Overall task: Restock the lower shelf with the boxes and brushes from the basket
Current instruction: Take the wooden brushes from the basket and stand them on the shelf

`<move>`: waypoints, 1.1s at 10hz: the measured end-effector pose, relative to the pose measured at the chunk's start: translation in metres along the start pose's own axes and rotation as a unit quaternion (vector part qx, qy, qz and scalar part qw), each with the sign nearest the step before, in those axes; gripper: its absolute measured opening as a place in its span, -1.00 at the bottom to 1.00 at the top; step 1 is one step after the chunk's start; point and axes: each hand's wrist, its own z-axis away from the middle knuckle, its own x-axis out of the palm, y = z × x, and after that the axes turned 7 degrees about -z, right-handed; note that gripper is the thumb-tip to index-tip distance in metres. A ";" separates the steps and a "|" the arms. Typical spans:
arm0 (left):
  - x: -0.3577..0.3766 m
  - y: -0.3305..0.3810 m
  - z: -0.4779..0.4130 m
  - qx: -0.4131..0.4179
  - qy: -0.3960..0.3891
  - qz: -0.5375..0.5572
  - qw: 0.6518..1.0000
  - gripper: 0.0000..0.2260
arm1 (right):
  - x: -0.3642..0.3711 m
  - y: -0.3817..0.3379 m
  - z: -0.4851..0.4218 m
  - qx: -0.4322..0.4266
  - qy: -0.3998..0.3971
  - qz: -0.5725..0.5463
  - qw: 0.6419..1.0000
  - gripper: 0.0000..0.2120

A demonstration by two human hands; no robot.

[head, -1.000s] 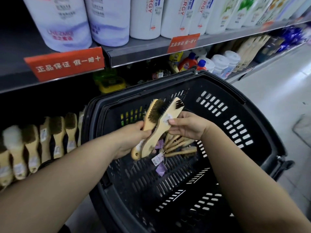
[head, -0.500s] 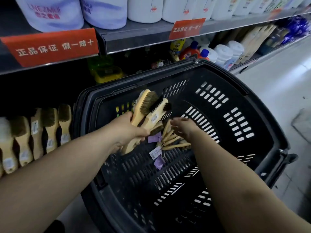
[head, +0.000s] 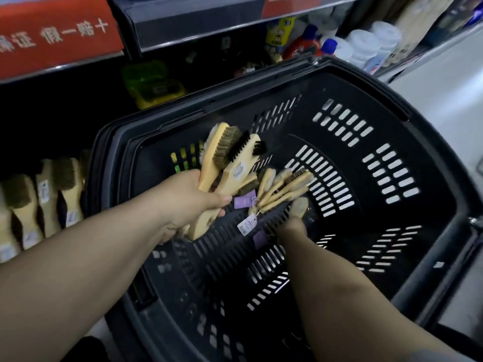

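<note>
Several wooden brushes (head: 230, 163) are clasped in the curled left hand (head: 193, 202) above the basket (head: 392, 100). The small brushes (head: 285, 188) on its floor are reached for by the right hand (head: 295, 218), whose grip cannot be told. The crowded bundle could be dropped if more are added.

Left hand (head: 193, 202) around wooden brushes (head: 224, 163)
</note>
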 end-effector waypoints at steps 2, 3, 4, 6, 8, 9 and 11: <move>0.003 0.004 -0.002 0.004 -0.018 0.036 0.999 -0.91 | 0.021 -0.043 0.025 0.022 -0.018 -0.208 0.978 -0.72; 0.003 0.008 0.001 0.015 -0.013 0.036 0.999 -0.87 | 0.040 -0.065 0.075 0.007 -0.084 -0.207 0.975 -0.51; 0.002 0.011 0.005 0.017 0.000 0.037 0.999 -0.82 | 0.038 -0.068 0.132 -0.086 -0.167 -0.059 0.980 -0.67; 0.006 0.017 0.016 0.068 -0.010 0.129 0.989 -0.78 | 0.008 -0.063 0.195 -0.053 -0.324 -0.132 0.935 -0.80; 0.008 0.018 0.039 0.097 -0.011 0.222 0.970 -0.75 | -0.003 -0.054 0.218 -0.131 -0.395 -0.097 0.904 -0.76; 0.005 0.015 0.053 0.107 0.021 0.228 0.968 -0.75 | 0.002 -0.052 0.225 -0.151 -0.416 -0.079 0.893 -0.76; 0.024 0.000 0.085 0.133 0.064 0.242 0.959 -0.70 | 0.012 -0.049 0.227 -0.182 -0.342 -0.008 0.922 -0.71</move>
